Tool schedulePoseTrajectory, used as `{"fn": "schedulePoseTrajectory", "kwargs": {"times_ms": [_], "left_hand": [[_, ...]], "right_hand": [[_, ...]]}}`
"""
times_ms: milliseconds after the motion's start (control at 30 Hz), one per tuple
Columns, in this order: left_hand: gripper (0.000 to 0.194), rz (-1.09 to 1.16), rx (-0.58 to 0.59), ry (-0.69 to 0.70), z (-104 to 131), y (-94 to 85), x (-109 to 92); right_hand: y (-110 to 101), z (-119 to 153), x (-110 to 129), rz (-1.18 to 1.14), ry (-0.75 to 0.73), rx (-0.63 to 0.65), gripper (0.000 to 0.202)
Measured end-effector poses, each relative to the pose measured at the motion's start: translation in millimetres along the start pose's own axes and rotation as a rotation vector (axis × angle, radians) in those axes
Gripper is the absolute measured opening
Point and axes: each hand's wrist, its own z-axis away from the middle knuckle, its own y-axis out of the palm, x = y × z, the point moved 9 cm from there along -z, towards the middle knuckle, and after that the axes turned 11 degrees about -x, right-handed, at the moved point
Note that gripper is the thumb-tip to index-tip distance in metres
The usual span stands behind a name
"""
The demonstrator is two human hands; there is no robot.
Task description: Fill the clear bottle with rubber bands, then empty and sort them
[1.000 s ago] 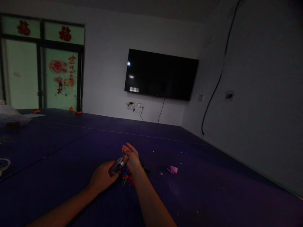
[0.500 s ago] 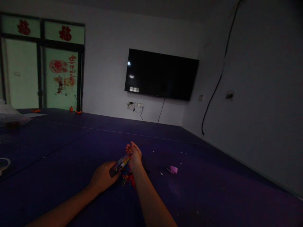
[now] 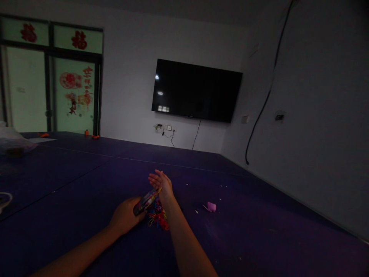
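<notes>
My left hand [image 3: 127, 216] is wrapped round a clear container [image 3: 146, 200] with a dark end and colourful bits inside. The container lies tilted, its far end up against the heel of my right hand [image 3: 162, 185]. The fingers of my right hand are stretched out, palm turned toward the left. Something yellow shows between the container's end and that palm. Just below, partly hidden by my right wrist, a tangled heap of thin, colourful elastic-like loops [image 3: 158, 216] rests on the dark purple surface [image 3: 115, 257].
Right of my hands lies a small pink piece [image 3: 211, 207], with several white scraps around it. A clear plastic bag [image 3: 14, 140] sits at the far left, above a white ring-shaped thing [image 3: 6, 200]. Small orange objects [image 3: 95, 137] stand along the far edge.
My right hand has tipped slightly up and left, its fingers spreading out straighter. More of the colourful heap shows beneath the wrist. My left hand with the container has hardly moved.
</notes>
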Motion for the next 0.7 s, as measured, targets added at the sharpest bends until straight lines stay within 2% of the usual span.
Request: {"fn": "schedulePoseTrajectory", "kwargs": {"times_ms": [133,400,567,700], "left_hand": [[0.031,0.043,-0.03,0.021,0.4,-1.3,-3.3],[0.032,0.18,-0.08,0.055,-1.0,-5.4,-7.0],[0.037,0.254,-0.118,-0.013,-2.0,-6.8,0.9],[0.042,0.32,-0.225,-0.108,-3.1,-19.6,7.3]], "right_hand": [[11.9,5.1,8.0,0.06,0.04,0.072,0.033],[30.5,12.6,28.3,0.004,0.058,0.179,0.04],[28.2,7.4,42.6,0.028,-0.029,0.154,0.039],[17.2,-4.7,44.4,0.206,-0.144,0.103,0.043]]}}
